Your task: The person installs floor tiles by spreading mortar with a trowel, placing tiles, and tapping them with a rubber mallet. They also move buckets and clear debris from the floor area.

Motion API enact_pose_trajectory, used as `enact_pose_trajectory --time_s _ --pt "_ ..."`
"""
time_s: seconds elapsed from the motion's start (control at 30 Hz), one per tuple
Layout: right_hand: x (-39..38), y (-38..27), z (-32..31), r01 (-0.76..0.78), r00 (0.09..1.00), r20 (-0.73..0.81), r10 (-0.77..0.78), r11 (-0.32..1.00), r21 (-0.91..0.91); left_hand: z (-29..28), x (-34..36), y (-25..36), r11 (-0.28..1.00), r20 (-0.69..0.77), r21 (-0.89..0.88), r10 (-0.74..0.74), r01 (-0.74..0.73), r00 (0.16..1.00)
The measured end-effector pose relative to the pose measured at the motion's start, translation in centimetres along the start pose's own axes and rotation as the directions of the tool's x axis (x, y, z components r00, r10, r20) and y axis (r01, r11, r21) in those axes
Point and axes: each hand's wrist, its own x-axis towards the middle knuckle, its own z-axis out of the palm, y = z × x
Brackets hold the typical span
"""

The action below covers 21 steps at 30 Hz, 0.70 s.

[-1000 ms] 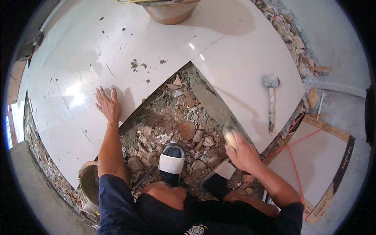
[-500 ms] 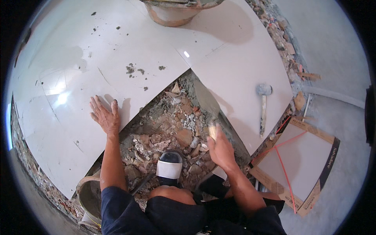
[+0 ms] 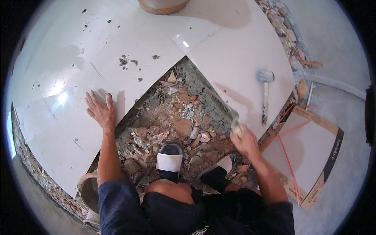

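Note:
Spread fingers of my left hand [image 3: 102, 109] rest on a glossy white tile [image 3: 58, 117], near its cut-out edge. My right hand [image 3: 246, 141] grips a trowel [image 3: 236, 125] by its pale handle, along the right edge of the triangular bed of rubble and grey mortar [image 3: 184, 125]. The blade is blurred and partly hidden. A mallet [image 3: 265, 78] with a grey head and stained handle lies on the right tile [image 3: 243, 62]. Small mortar blobs [image 3: 123, 61] dot the left tiles.
A bucket [image 3: 163, 7] stands at the top, another [image 3: 88, 192] at lower left. A boxed tile [image 3: 301, 152] with red straps lies at the right. Rubble strips [image 3: 286, 31] border the tiles. My sandalled feet [image 3: 169, 160] are in the rubble.
The view has shifted slightly. My right hand moved leftward, then back right along the tile edge with the trowel. My left hand stays on the tile.

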Motion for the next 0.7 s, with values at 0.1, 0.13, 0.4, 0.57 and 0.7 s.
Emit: enact_pose_trajectory --time_s 0.1,0.13,0.4,0.57,0.7 --pt "6.3 -1.5 1.9 0.116 0.989 -0.084 -0.123 0.990 -0.082 -0.1 0.0 0.1 1.000 0.005 -0.002 -0.018 0.018 1.000" --pt "7.6 -1.7 2.7 0.145 0.984 -0.086 -0.156 0.982 -0.122 -0.2 0.0 0.1 1.000 -0.001 0.005 -0.009 0.009 1.000" --pt "1.7 3.2 4.1 0.162 0.987 0.015 -0.162 0.966 -0.200 0.1 0.0 0.0 0.999 0.005 -0.038 -0.037 0.037 0.999" --pt "5.2 0.8 4.3 0.159 0.976 -0.141 -0.164 0.986 -0.047 -0.2 -0.4 1.3 0.996 -0.110 -0.029 0.087 -0.090 0.990" --pt "6.2 -1.0 5.4 0.187 0.977 -0.100 -0.189 0.982 -0.028 0.8 -3.5 8.1 0.897 -0.054 -0.012 0.441 -0.442 0.896"
